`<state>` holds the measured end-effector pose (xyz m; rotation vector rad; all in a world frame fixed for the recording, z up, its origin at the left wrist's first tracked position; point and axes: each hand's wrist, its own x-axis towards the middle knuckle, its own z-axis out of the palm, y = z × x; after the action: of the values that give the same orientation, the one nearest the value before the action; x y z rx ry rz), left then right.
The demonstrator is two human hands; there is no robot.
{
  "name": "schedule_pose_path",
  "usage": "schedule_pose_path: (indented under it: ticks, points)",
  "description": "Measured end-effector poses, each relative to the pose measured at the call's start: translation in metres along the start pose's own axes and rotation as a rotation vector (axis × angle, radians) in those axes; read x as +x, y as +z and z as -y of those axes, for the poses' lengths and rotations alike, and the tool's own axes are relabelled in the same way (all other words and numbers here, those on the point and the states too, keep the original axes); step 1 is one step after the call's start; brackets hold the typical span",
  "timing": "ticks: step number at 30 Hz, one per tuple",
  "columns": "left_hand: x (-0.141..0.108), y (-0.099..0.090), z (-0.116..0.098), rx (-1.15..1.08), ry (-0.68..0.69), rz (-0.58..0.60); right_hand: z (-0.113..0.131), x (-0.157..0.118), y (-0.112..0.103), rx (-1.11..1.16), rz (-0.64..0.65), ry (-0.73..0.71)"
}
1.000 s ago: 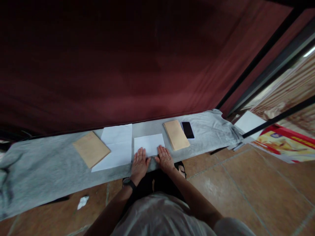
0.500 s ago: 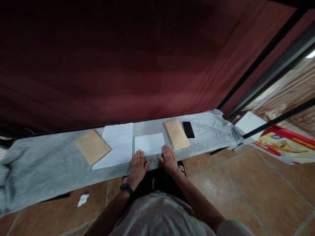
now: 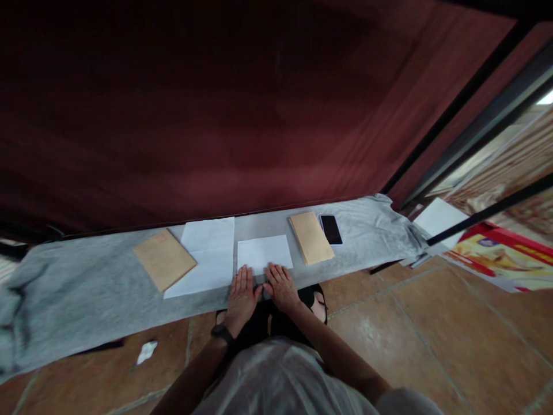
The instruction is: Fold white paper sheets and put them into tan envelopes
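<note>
On grey cloth (image 3: pixel 99 300), paper (image 3: pixel 263 251) lies between brown envelopes (image 3: pixel 311 238).

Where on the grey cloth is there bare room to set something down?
Bare grey cloth lies left of the left brown stack, and right of the phone, wrinkled there. The middle is crowded: left hand and right hand at the small white sheet, right brown stack close beside it.
</note>
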<state>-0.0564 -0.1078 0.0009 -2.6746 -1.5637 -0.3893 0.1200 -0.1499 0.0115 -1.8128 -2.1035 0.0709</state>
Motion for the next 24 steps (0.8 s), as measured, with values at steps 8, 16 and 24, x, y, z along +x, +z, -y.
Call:
schedule_pose_path:
  ticks: [8,16,24]
  points:
    - [-0.002,-0.001,-0.002,-0.01,-0.04,0.007,-0.018,-0.019,-0.005,-0.054,-0.024,0.096]
    - [0.012,-0.003,-0.039,-0.066,0.073,0.03,-0.022,-0.024,-0.003,-0.075,-0.037,0.101]
    - [0.005,0.006,-0.028,-0.027,0.059,0.05,-0.026,-0.026,-0.009,-0.082,-0.027,0.143]
